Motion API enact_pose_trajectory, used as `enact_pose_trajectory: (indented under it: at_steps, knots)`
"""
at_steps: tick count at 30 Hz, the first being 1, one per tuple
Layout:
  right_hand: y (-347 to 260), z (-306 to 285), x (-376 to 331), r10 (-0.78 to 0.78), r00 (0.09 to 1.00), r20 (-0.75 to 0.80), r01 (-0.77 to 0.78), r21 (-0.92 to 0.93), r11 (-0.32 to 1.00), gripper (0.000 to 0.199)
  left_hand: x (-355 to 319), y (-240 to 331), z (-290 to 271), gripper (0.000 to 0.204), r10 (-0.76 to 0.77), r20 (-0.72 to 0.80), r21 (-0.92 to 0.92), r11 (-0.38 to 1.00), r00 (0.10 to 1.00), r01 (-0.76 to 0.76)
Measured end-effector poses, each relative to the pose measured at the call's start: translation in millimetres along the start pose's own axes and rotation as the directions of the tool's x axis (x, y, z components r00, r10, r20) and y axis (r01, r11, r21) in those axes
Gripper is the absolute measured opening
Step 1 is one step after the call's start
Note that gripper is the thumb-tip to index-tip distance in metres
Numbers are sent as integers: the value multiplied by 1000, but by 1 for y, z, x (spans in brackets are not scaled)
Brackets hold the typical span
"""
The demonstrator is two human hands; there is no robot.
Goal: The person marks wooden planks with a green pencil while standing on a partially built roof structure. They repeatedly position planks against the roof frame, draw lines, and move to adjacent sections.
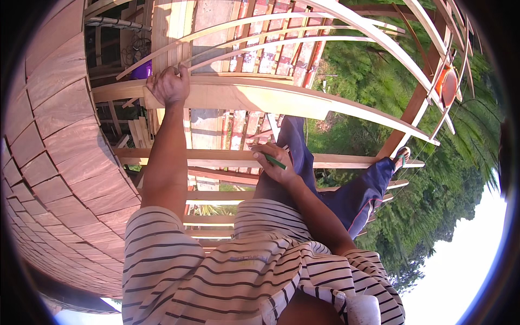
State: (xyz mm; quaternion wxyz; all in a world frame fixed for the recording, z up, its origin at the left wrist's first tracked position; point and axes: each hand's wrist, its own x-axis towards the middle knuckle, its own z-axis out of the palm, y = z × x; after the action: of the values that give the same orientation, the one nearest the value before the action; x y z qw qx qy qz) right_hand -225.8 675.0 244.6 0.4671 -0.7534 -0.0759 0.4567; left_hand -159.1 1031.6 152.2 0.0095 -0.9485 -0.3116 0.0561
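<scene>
Left hand point(169, 85) stretched out and up, fingers curled over the top edge of a long pale curved wooden plank point(254, 97), knuckles toward the camera, thumb hidden behind the board. Plank set on edge, running from the left frame of the timber structure out to the right, narrowing toward its far end above the greenery.

Right hand point(273, 162) lower and nearer the body, resting at the knee, thumb and forefinger pinching a slim green pencil point(275, 161) that points down and to the right; remaining fingers loosely bent. Well apart from the plank, no contact with it.

Dark blue trousers with a red side stripe point(357, 192) below the right hand, one foot in a sandal point(402, 155) propped on a straight horizontal wooden beam point(216, 158). Black-and-white striped shirt point(244, 265) filling the lower frame.

To the left, a curved wall of overlapping brown wooden shingles point(59, 141). Above, thin pale bent wooden ribs point(303, 30) arching over the open frame. At the upper right, an orange rounded object point(447, 85) hanging among the ribs, possibly a helmet, too distorted to tell
</scene>
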Motion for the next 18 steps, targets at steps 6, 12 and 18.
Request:
enact_pose_trajectory:
  at_steps: [6, 12, 18]
  knots:
    - [2, 19, 13, -187, 982, -34, 185, -71, 980, 23, 7, 1, -8, 43, -2, -27, -8, 1000, 1000, 1]
    - [-9, 27, 47, -358, 919, -163, 327, -191, 926, 24, 2, 1, -5, 43, 5, -12, -6, 1000, 1000, -5]
    - [-38, 44, 132, -467, 852, -236, 445, -144, 884, 22, 3, 0, 0, 46, 21, -35, -20, 1000, 999, -22]
